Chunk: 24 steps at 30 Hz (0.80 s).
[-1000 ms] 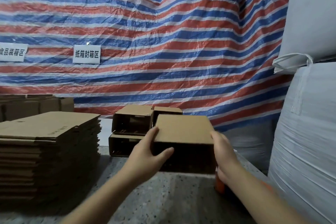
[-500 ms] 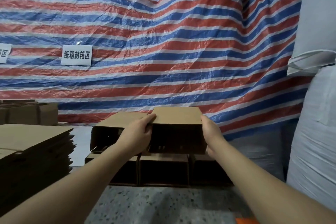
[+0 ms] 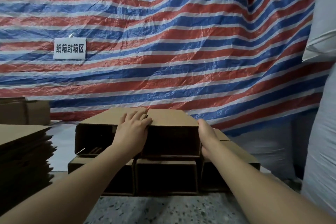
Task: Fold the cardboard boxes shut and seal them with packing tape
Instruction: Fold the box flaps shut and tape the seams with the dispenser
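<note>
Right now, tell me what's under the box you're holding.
The box sits on a bottom row of open-fronted cardboard boxes, between the left hand and right hand. Their interiors are too dark to see.

A warehouse packing corner: a striped plastic tarp (image 3: 163, 42) hangs as backdrop with a printed sign (image 3: 69, 48) (Chinese characters), beside stacked flat cardboard sheets (image 3: 23, 154) and bulky white woven sacks (image 3: 321, 132).
</note>
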Tool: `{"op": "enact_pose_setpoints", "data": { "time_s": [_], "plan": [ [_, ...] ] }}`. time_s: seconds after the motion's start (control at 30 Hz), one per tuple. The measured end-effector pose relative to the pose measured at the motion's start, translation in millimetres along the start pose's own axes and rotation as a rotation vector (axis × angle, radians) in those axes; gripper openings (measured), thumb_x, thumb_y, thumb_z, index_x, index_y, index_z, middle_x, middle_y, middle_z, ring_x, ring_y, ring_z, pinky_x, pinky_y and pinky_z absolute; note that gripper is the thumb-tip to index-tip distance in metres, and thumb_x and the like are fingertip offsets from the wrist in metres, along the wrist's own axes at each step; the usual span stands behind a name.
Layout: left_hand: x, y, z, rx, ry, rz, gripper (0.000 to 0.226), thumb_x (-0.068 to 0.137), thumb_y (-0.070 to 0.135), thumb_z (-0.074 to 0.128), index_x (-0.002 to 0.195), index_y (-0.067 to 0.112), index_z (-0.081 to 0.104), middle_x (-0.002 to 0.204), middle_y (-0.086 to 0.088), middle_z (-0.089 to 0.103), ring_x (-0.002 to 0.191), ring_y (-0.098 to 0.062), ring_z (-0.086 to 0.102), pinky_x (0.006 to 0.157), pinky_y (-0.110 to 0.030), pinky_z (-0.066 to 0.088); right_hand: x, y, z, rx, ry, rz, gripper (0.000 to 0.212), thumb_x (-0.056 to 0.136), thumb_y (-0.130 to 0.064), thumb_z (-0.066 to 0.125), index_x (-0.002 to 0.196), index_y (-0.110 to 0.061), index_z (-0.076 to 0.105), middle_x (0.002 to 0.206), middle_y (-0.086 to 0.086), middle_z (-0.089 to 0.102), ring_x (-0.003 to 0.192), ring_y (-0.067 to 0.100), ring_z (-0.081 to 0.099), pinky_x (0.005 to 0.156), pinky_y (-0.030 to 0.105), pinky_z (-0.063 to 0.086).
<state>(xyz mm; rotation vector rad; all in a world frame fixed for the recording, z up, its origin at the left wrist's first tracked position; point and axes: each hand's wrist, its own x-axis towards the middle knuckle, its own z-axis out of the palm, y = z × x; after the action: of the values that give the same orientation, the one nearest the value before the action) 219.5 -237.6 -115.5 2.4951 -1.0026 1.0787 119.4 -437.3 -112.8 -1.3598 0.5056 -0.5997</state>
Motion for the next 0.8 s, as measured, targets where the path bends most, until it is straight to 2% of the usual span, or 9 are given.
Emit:
{"op": "enact_pose_setpoints", "data": {
  "time_s": [0.23, 0.3, 0.43, 0.53, 0.6, 0.63, 0.67, 0.7, 0.8],
  "plan": [
    [-9.5, -5.0, 2.2, -0.006, 0.051, -0.013, 0.034, 0.099, 0.025, 0.045, 0.13, 0.029, 0.057, 0.14, 0.001, 0.054, 0.133, -0.024, 0.044, 0.112, -0.043, 0.027, 2.2, 3.2, 8.4, -0.099, -0.022, -0.027, 0.042, 0.104, -0.037, 0.032, 0.114, -0.01, 0.063, 0.114, 0.011, 0.067, 0.109, 0.03, 0.063, 0.102, 0.045, 0.05],
    [-12.2, -3.7, 0.0, -0.035, 0.023, -0.025, 0.038, 0.099, 0.029, 0.043, 0.136, 0.028, 0.05, 0.141, 0.003, 0.054, 0.131, -0.02, 0.046, 0.111, -0.04, 0.03, -0.1, 3.8, 8.2, -0.122, -0.04, -0.016, 0.049, 0.107, -0.044, 0.029, 0.122, -0.01, 0.06, 0.12, 0.009, 0.065, 0.109, 0.025, 0.061, 0.103, 0.043, 0.049],
    [-16.4, 2.8, -13.1, -0.031, -0.022, -0.036, 0.056, 0.097, 0.046, 0.041, 0.148, 0.024, 0.032, 0.15, 0.003, 0.043, 0.139, -0.019, 0.036, 0.119, -0.044, 0.019, -6.0, -3.7, 2.6, -0.214, -0.007, 0.002, 0.069, 0.103, -0.062, 0.023, 0.146, -0.014, 0.045, 0.142, 0.012, 0.054, 0.129, 0.03, 0.052, 0.114, 0.048, 0.04],
    [-21.4, 7.9, -33.2, -0.041, 0.001, -0.035, 0.053, 0.097, 0.05, 0.041, 0.142, 0.023, 0.04, 0.145, 0.003, 0.045, 0.135, -0.019, 0.039, 0.117, -0.041, 0.022, -19.5, -18.6, -3.0, -0.285, 0.085, -0.037, 0.063, 0.104, -0.058, 0.024, 0.133, -0.009, 0.051, 0.122, 0.012, 0.061, 0.102, 0.025, 0.058, 0.103, 0.043, 0.044],
    [-28.6, 13.3, -53.1, -0.096, 0.039, -0.029, 0.047, 0.098, 0.046, 0.043, 0.137, 0.021, 0.047, 0.141, 0.002, 0.05, 0.13, -0.019, 0.044, 0.114, -0.037, 0.027, -34.0, -31.0, -5.7, -0.332, 0.128, -0.1, 0.055, 0.107, -0.05, 0.026, 0.123, -0.005, 0.053, 0.122, 0.011, 0.06, 0.093, 0.022, 0.056, 0.094, 0.041, 0.043],
    [-33.0, 16.0, -65.0, -0.137, 0.067, -0.02, 0.043, 0.099, 0.043, 0.044, 0.133, 0.019, 0.052, 0.137, 0.001, 0.054, 0.126, -0.019, 0.048, 0.11, -0.035, 0.032, -42.0, -36.9, -7.4, -0.368, 0.15, -0.134, 0.054, 0.107, -0.046, 0.027, 0.124, -0.002, 0.054, 0.121, 0.012, 0.06, 0.086, 0.011, 0.032, 0.093, 0.041, 0.043],
    [-38.5, 18.5, -78.5, -0.178, 0.1, -0.004, 0.037, 0.099, 0.04, 0.045, 0.126, 0.017, 0.058, 0.13, 0.001, 0.059, 0.119, -0.019, 0.053, 0.104, -0.034, 0.038, -52.3, -42.6, -8.9, -0.405, 0.169, -0.164, 0.053, 0.107, -0.043, 0.029, 0.127, 0.0, 0.053, 0.119, 0.013, 0.061, 0.121, 0.031, 0.05, 0.093, 0.042, 0.044],
    [-44.2, 20.8, -93.7, -0.21, 0.13, 0.015, 0.031, 0.1, 0.037, 0.046, 0.116, 0.016, 0.063, 0.119, 0.001, 0.063, 0.108, -0.019, 0.057, 0.095, -0.032, 0.043, -62.8, -47.9, -9.9, -0.436, 0.176, -0.192, 0.051, 0.107, -0.041, 0.03, 0.129, -0.002, 0.054, 0.112, 0.011, 0.062, 0.089, 0.023, 0.055, 0.091, 0.041, 0.043],
    [-61.0, 25.6, -147.4, -0.198, 0.171, 0.055, 0.024, 0.1, 0.029, 0.046, 0.096, 0.014, 0.065, 0.091, 0.0, 0.067, 0.079, -0.019, 0.061, 0.07, -0.034, 0.05, -99.9, -65.4, -11.7, -0.5, 0.201, -0.3, 0.039, 0.105, -0.036, 0.04, 0.123, -0.008, 0.061, 0.106, 0.009, 0.064, 0.084, 0.019, 0.053, 0.087, 0.039, 0.044]
  ]
}}
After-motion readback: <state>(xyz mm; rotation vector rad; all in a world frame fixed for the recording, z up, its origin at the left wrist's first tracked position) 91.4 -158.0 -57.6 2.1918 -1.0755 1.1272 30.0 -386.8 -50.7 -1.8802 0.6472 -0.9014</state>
